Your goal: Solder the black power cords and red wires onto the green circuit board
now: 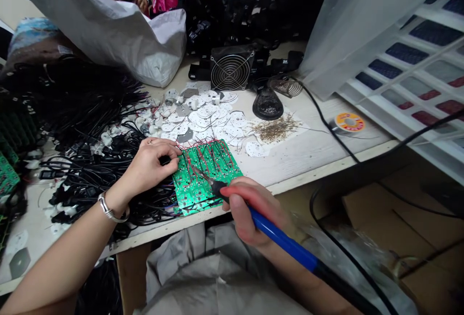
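Note:
A green circuit board panel (pixel 203 192) lies at the table's front edge, with thin red and black wires along its upper part. My right hand (pixel 250 206) is closed round a blue-handled soldering iron (pixel 275 233), its tip pointing up and left over the board. At the board's upper left corner, my left hand (pixel 157 160) has its thumb and index finger pinched together. Whatever those fingertips hold is too small to make out. A metal bracelet (pixel 111 208) circles the left wrist.
Black cables (pixel 90 179) are heaped on the left. White discs (pixel 210 117) spread behind the board. A solder spool (pixel 348 122), an iron stand (pixel 267 104) and a fan (pixel 232 69) stand farther back. Plastic drawers (pixel 409 64) rise on the right. Another person's hands (pixel 139 0) hold something black.

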`<state>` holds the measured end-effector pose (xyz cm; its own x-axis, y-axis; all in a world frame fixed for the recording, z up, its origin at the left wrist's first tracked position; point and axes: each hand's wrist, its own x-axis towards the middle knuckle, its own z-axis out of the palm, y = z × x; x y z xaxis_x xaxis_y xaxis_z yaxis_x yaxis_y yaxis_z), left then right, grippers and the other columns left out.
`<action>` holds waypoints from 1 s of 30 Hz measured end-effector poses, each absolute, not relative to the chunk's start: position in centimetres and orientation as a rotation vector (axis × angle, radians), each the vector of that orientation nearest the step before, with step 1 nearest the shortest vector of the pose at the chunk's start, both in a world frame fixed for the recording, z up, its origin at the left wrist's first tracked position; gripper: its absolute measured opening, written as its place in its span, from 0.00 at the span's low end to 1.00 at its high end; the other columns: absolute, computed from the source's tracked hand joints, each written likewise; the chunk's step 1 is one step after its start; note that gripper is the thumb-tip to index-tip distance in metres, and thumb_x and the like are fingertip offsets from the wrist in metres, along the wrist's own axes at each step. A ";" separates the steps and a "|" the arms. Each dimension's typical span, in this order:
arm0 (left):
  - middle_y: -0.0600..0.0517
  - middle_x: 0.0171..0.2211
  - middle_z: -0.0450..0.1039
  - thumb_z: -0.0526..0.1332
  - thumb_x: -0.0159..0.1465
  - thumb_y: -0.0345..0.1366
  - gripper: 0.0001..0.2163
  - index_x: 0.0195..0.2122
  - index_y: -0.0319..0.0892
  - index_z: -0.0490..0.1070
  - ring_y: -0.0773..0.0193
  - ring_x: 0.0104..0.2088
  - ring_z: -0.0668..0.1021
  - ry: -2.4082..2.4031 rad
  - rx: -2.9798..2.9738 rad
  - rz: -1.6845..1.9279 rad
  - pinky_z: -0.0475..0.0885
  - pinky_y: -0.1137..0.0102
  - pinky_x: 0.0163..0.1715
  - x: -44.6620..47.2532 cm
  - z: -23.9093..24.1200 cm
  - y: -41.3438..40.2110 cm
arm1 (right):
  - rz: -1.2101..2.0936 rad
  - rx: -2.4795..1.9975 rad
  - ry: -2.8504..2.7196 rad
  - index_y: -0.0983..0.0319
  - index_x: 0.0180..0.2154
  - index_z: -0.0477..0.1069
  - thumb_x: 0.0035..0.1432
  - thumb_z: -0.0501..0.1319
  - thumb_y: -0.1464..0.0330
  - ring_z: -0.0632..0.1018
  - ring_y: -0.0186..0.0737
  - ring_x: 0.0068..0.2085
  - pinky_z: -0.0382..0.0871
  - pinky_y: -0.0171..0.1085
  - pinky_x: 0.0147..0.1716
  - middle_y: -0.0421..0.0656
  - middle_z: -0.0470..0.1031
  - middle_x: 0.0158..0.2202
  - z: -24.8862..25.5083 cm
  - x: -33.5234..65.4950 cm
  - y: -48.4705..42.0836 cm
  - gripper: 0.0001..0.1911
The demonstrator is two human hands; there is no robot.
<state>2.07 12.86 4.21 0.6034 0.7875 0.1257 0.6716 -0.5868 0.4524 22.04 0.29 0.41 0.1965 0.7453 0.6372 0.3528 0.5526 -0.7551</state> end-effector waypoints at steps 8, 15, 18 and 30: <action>0.54 0.36 0.80 0.58 0.57 0.38 0.07 0.25 0.44 0.71 0.58 0.46 0.77 1.245 2.427 0.342 0.50 0.51 0.59 2.2 4.6 12.8 | 0.269 -1.029 -1.431 0.60 0.34 0.70 0.58 0.56 0.74 0.78 0.31 0.25 0.72 0.32 0.30 0.36 0.78 0.25 0.4 20.4 2.3 0.05; 0.54 0.36 0.79 0.57 0.57 0.37 0.05 0.26 0.44 0.70 0.59 0.46 0.77 1.242 2.442 0.293 0.47 0.50 0.60 2.2 4.5 12.8 | 0.189 -1.020 -1.497 0.59 0.34 0.69 0.58 0.56 0.74 0.78 0.32 0.24 0.71 0.33 0.27 0.37 0.79 0.24 0.0 20.1 3.1 0.05; 0.55 0.36 0.79 0.57 0.57 0.37 0.06 0.25 0.44 0.69 0.59 0.46 0.77 1.242 2.451 0.302 0.47 0.50 0.61 2.2 4.4 12.7 | 0.173 -1.018 -1.512 0.59 0.34 0.69 0.58 0.56 0.75 0.78 0.32 0.23 0.71 0.33 0.27 0.37 0.78 0.24 0.1 20.0 3.3 0.05; 0.54 0.35 0.80 0.57 0.57 0.36 0.05 0.25 0.43 0.70 0.58 0.45 0.78 1.233 2.474 0.315 0.47 0.49 0.60 2.4 4.5 12.7 | 0.353 -1.118 -1.440 0.61 0.31 0.71 0.60 0.56 0.73 0.77 0.30 0.23 0.71 0.32 0.27 0.37 0.78 0.24 0.6 20.1 3.3 0.07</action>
